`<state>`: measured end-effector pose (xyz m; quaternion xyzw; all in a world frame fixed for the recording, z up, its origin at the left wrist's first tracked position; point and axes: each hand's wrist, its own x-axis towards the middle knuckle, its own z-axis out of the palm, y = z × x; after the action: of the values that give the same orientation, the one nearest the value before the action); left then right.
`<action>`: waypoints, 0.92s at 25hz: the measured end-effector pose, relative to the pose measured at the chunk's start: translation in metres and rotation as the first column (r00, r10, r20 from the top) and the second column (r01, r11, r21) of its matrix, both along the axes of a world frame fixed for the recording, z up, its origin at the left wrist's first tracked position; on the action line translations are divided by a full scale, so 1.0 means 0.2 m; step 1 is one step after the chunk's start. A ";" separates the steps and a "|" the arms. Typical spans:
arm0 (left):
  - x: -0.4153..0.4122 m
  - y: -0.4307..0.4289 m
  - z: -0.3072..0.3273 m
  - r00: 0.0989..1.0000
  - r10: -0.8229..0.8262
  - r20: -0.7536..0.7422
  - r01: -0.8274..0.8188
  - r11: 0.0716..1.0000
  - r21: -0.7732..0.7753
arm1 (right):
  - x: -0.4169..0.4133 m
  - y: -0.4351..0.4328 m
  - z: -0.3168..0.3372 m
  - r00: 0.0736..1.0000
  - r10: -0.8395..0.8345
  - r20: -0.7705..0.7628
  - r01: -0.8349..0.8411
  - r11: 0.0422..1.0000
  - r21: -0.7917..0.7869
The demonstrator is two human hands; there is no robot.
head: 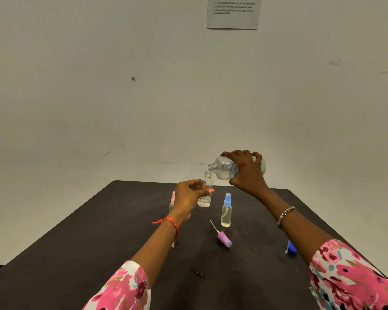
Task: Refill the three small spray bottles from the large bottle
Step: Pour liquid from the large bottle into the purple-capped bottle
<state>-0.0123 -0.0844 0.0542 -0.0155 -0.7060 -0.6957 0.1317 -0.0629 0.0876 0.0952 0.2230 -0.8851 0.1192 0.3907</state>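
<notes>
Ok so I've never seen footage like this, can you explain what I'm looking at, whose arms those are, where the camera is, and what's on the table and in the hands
There is no machine here. One camera sits on a person's head, looking forward and down, so the two arms in floral sleeves are that person's own. The right hand tips a large clear bottle, uncapped, over a small clear bottle held up by the left hand; a little liquid sits in its bottom. On the dark table stand a blue-topped spray bottle and a pink-topped one, half hidden behind the left hand. A purple spray top lies loose, and a blue cap lies near the right arm.
</notes>
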 end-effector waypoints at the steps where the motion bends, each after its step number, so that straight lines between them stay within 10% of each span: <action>1: 0.00 0.00 0.00 1.000 0.000 -0.002 0.000 1.000 0.003 | 0.00 0.00 0.00 1.000 -0.001 -0.005 0.001 1.000 -0.002; 23: 0.02 0.02 -0.01 1.000 0.005 0.015 -0.005 1.000 -0.014 | 0.01 0.01 -0.01 1.000 0.003 -0.024 -0.003 1.000 0.001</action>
<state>-0.0092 -0.0814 0.0532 -0.0094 -0.7117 -0.6906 0.1281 -0.0615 0.0905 0.0924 0.2258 -0.8801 0.1165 0.4010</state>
